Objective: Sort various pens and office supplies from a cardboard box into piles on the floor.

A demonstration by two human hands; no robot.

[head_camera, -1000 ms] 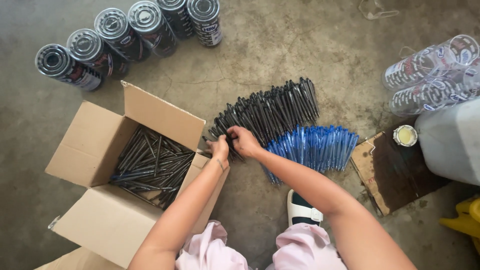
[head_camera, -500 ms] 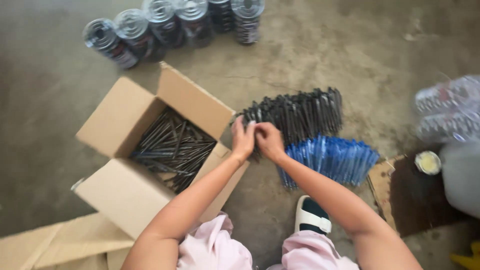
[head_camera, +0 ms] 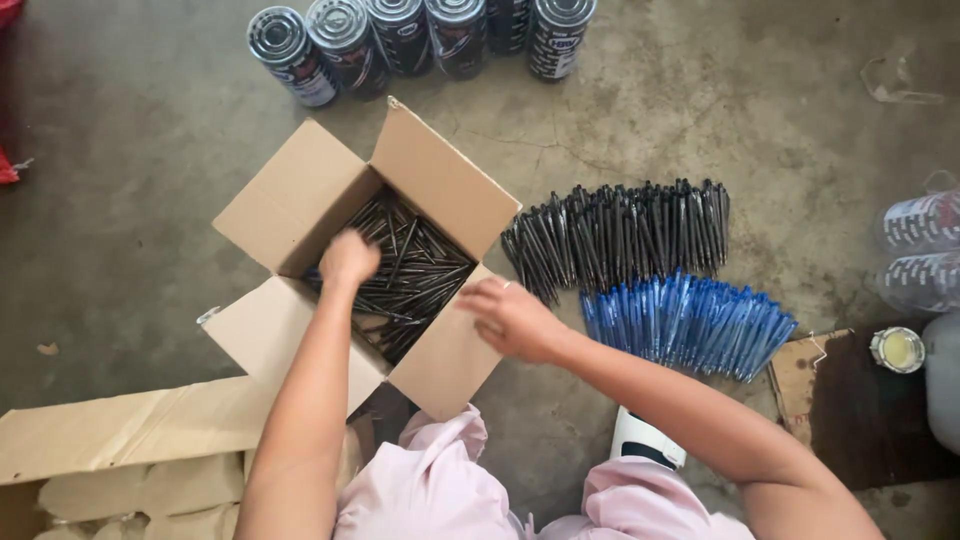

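Head view, and we're looking straight down at an open brown cardboard box (head_camera: 300,200) on the concrete floor, its flaps splayed, a heap of dark slim pens (head_camera: 415,275) lying in it. Our left hand (head_camera: 348,260) is down inside the box, curled loosely over the heap at its near-left side; whether it grips any pens we cannot tell. Our right hand (head_camera: 512,318) hovers over the box's right wall, fingers loosely spread, holding nothing we can see. So the left hand is the nearer one: the pens lie right under it and run on toward the far right corner, long axes mostly slanting that same way. Right of the box, well apart, a fanned row of black pens (head_camera: 620,235) lies on the floor, with a row of blue pens (head_camera: 690,325) just nearer us.
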